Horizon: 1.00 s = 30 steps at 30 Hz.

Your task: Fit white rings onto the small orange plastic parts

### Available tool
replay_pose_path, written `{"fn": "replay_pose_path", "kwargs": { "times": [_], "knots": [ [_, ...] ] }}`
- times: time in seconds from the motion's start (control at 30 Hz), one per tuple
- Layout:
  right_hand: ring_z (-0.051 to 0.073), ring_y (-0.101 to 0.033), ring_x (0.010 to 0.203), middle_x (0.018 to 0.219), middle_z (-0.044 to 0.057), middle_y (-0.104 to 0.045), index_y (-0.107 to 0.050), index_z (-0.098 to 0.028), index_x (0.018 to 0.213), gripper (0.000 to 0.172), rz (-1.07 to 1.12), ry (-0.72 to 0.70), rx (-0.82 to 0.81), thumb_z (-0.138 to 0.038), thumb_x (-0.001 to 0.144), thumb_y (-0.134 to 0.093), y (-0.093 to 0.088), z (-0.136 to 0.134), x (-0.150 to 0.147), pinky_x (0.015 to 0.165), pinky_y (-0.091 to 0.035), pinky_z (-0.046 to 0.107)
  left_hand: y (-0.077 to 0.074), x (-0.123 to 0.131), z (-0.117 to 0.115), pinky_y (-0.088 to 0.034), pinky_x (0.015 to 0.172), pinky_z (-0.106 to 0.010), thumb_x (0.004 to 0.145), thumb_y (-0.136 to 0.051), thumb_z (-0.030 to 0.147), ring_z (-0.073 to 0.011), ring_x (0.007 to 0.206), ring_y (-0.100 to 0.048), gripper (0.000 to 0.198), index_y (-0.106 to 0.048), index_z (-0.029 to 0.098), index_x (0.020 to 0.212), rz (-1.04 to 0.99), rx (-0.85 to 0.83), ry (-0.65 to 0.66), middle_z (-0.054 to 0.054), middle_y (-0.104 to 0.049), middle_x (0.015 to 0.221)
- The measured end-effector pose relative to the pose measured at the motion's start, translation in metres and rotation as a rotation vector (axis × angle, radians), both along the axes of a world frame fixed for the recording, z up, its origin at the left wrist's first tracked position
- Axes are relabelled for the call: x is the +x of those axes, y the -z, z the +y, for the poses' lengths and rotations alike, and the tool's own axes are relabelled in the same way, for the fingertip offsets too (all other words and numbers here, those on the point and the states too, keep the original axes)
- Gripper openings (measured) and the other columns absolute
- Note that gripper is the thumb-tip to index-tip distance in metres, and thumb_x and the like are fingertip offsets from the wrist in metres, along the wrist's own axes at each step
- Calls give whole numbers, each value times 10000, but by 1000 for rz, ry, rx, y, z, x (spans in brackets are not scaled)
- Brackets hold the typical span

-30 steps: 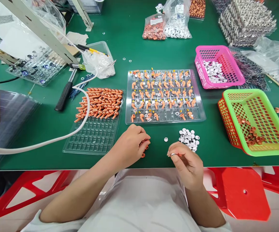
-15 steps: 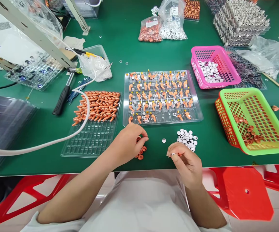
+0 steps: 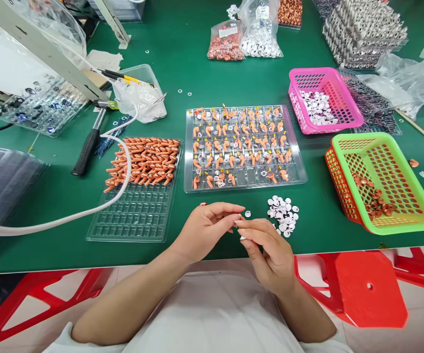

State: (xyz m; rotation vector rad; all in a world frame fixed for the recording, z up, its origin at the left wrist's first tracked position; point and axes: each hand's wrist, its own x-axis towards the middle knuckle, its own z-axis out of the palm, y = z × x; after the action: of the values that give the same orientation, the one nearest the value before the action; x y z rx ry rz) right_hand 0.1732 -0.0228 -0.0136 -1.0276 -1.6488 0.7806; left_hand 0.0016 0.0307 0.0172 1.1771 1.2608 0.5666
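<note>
The right hand (image 3: 269, 252) pinches a small white disc (image 3: 243, 238) near the front edge of the green surface (image 3: 316, 218); the left hand (image 3: 205, 229), fingertips nearly meeting, is alongside — whether it grips anything cannot be told. A slack pinch could drop the disc — pale, only a sliver showing.

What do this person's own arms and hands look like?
The left hand and right hand are bare, with no gloves, rings or watch visible. Plain, pale cloth sleeves leave both forearms bare, and match a pale cloth top without visible markings.
</note>
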Motion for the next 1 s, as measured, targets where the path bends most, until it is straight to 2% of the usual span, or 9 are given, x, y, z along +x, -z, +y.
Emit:
{"fn": "replay_pose_path", "kwargs": {
  "times": [0.17,0.27,0.33,0.5,0.67,0.83,1.0],
  "knots": [
    [217,-688,973,1112,73,-739,-631,-277,1154,360,-53,18,-20,-39,895,-555,1,0,2,828,-555,418,2,-5,-2,-595,689,-273,890,-595,278,-185,815,-725,252,-728,214,1095,-31,48,83,-44,-777,948],
    [222,-688,971,1086,72,-744,-637,-269,1122,303,-70,0,-65,-72,910,-547,1,0,4,824,-552,417,4,-8,-2,-595,812,-306,872,-604,244,-187,859,-727,273,-714,187,1115,-76,72,141,-55,-775,984],
    [218,-683,954,1050,71,-743,-642,-258,1083,263,-62,-17,-97,-82,914,-544,1,-1,4,808,-550,404,5,-9,-2,-591,807,-303,861,-618,238,-190,867,-724,264,-718,177,1097,-83,74,183,-64,-769,999],
    [199,-662,877,971,64,-719,-648,-240,992,198,45,-36,-201,-103,930,-519,1,-1,5,764,-542,379,7,-8,-3,-571,725,-268,856,-634,233,-163,778,-692,154,-733,188,964,-56,31,265,-33,-745,871],
    [194,-669,898,966,45,-717,-679,-259,984,172,167,-19,-341,-158,958,-542,0,1,14,790,-543,365,7,-7,-6,-570,734,-279,818,-686,256,-163,761,-684,139,-718,189,935,-83,10,141,-32,-743,853],
    [204,-667,987,1040,43,-722,-714,-295,1059,204,168,-47,-417,-200,970,-557,-2,3,20,887,-533,390,9,-5,-11,-566,721,-275,806,-712,259,-167,760,-685,134,-735,186,916,-86,58,80,-42,-756,867],
    [185,-650,885,949,33,-699,-739,-308,1021,165,182,-10,-466,-238,946,-609,2,4,20,760,-527,331,10,-3,-15,-565,725,-271,820,-716,253,-173,773,-701,116,-747,189,911,-29,180,71,-45,-768,866]
  ]
}}
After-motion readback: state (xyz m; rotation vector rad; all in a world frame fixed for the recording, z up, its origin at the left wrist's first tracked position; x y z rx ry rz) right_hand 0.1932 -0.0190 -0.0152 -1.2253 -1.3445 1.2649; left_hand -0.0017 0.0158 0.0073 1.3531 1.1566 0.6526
